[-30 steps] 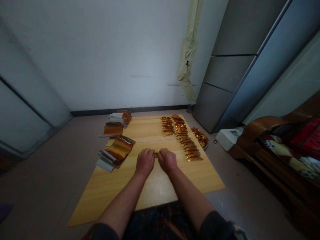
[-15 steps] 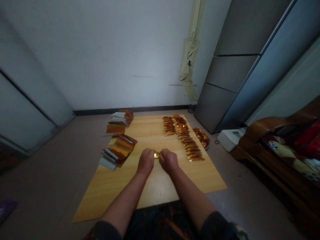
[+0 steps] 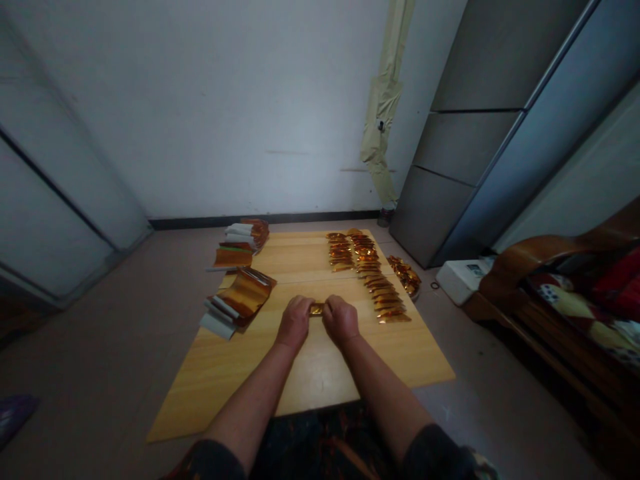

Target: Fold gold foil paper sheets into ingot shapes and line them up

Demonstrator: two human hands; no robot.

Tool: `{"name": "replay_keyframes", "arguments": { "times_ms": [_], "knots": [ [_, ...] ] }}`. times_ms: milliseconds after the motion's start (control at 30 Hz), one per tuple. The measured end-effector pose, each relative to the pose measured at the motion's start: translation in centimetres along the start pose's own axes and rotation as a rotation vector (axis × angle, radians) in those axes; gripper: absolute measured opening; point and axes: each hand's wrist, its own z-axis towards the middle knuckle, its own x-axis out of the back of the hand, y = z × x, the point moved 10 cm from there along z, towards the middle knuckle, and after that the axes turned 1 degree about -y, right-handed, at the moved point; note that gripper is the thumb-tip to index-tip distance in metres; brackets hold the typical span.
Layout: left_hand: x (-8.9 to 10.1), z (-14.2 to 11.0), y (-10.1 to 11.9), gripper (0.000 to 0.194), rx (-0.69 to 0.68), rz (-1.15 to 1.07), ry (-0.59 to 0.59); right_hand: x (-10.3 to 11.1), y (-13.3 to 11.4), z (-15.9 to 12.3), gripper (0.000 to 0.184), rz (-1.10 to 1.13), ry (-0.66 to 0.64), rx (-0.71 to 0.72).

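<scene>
Between my two hands, just above or on the wooden board [image 3: 320, 373], is a small shiny piece of gold foil paper [image 3: 317, 309]. My left hand [image 3: 295, 321] is closed on its left end, and my right hand [image 3: 341, 320] is closed on its right end. Fingertips and the ends of the foil are hidden behind the knuckles. To the right, folded gold foil pieces [image 3: 383, 293] lie overlapped in a long row, with a shorter row [image 3: 340, 252] beside it. At the left lies a stack of gold foil sheets [image 3: 246, 293] with pale backing.
More foil sheets [image 3: 245, 233] sit at the board's far left corner. A round container of folded gold foil pieces [image 3: 406, 277] stands off its right edge. Beyond are a grey refrigerator [image 3: 450, 187], a white box [image 3: 459, 280] and a wooden bench [image 3: 525, 313].
The foil between my hands has turned darker and shows a slightly wider strip as my hands sit a little further apart. The view has shifted slightly.
</scene>
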Motion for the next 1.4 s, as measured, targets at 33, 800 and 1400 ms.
{"name": "replay_keyframes", "arguments": {
  "times_ms": [33, 800, 1400],
  "knots": [
    [0.0, 0.0, -0.1, 0.022, 0.015, 0.002, -0.006, -0.1, -0.1, 0.0, 0.017, -0.027, 0.0, 0.002],
    [2.1, -0.4, -3.3, 0.011, 0.364, -0.198, 0.155, 1.0, 0.6, -0.1, 0.016, 0.094, 0.074, -0.048],
    [1.8, -0.4, -3.3, 0.012, 0.375, -0.146, 0.138, 0.9, 3.6, 0.1, 0.016, 0.64, 0.112, -0.196]
  ]
}}
